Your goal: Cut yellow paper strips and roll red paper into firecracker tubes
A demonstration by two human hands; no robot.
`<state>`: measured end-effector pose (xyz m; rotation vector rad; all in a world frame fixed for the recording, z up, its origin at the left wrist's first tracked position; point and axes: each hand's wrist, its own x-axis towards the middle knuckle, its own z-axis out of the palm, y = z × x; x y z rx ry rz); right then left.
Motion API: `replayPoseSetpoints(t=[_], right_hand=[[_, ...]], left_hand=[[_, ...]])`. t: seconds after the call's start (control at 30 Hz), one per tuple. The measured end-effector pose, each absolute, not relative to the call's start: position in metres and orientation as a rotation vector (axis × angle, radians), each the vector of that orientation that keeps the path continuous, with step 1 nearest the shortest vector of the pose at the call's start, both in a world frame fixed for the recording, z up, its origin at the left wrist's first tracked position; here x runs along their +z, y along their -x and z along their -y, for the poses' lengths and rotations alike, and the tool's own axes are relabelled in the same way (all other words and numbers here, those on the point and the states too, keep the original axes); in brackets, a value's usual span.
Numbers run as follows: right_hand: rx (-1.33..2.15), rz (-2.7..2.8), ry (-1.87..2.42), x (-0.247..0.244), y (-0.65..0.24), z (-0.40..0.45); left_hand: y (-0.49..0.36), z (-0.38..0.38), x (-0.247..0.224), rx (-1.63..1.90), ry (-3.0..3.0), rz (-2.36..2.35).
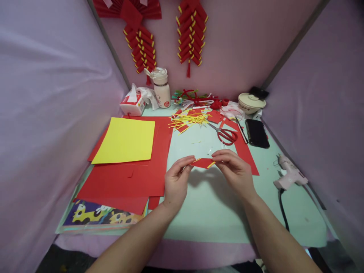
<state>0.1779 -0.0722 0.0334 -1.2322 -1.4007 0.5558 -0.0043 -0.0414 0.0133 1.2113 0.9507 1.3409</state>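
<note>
Between my two hands, a small red paper piece with yellow strips along its ends [203,163] is held just above the pale green table. My left hand [178,178] pinches its left end between thumb and fingers. At the other end, the fingers of my right hand [233,170] pinch the yellow-edged corner. Beyond my hands lie red-handled scissors [226,135], partly open. A loose heap of thin yellow paper strips [191,120] spreads over small red paper pieces to their left.
Yellow paper [125,140] lies on large red sheets [113,182] at left. A glue gun [290,172] with a black cord, a phone [257,133] and a lidded bowl [251,103] stand right. A bottle [162,89] and tissue box [132,103] are behind; paper firecrackers [191,34] hang above.
</note>
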Motion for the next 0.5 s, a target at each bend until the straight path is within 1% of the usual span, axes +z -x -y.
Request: replayPoseSetpoints(t=[0.37,0.5], right_hand=[[0.536,1.386,1.262,0.033,-0.1774,0.0719],[0.628,1.318,1.302,0.0336,-0.1773,0.0708]], left_hand=[[0.0041,0.0412,0.0132,1.372,-1.221,-0.928],[0.0033,0.0411,0.0136,1.31,-1.173,-0.97]])
